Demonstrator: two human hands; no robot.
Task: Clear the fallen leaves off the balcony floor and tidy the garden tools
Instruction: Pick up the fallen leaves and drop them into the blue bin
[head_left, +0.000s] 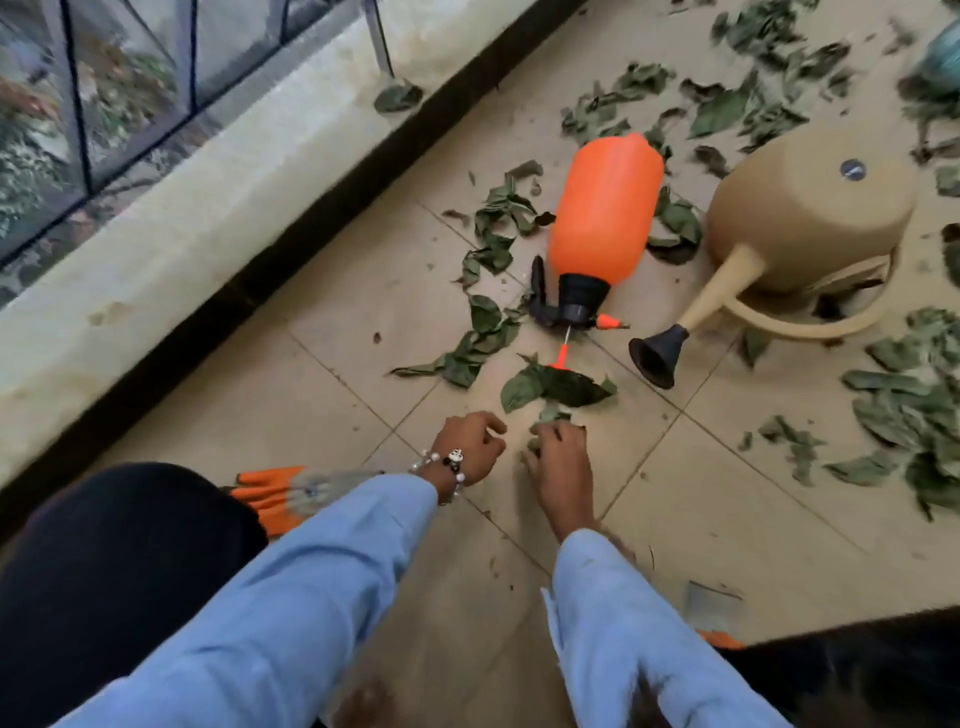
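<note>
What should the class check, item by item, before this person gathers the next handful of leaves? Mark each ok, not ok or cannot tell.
1. Right hand on leaves: ok, its fingers curl round a small green leaf clump.
2. Left hand free: ok, fingers loosely curled, nothing held.
3. Floor leaves cleared: not ok, many lie scattered.
4. Orange sprayer upright: not ok, lying on its side.
5. Tan watering can upright: not ok, tipped over.
6. Orange gloves worn: not ok, they lie on the floor.

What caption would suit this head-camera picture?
Right hand gathers leaves beside the left hand, near a toppled orange sprayer and watering can.
</note>
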